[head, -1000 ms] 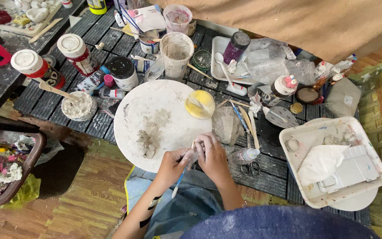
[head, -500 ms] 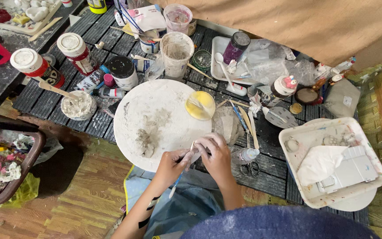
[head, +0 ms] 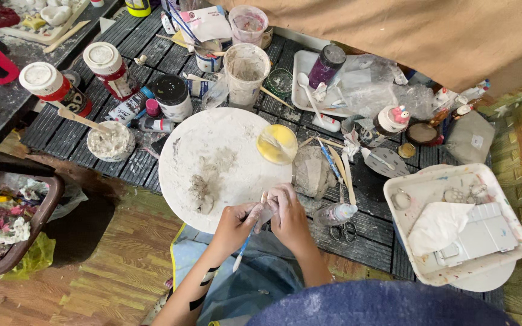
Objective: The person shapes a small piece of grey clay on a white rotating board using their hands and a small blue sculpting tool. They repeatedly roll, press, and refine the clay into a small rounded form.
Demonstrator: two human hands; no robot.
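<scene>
Both hands meet at 6 o'clock, just off the near rim of the white round board. Left hand has its grip pinched on a blue-handled tool, shaft pointing down toward the lap. Right hand has its grip curled around a small pale clay piece; most of it is hidden.

My read: keep the piece braced in the right palm, work with light tool strokes, keep it over the board so crumbs land there.

Packages:
- 10 o'clock: two red jars, white lids; labels unreadable.
- 11 o'clock: white pot, black lid.
- 12 o'clock: cloudy plastic cup.
- 1 o'clock: purple bottle on a white tray.
- 3 o'clock: white tray on the bench, holding tissue.
</scene>
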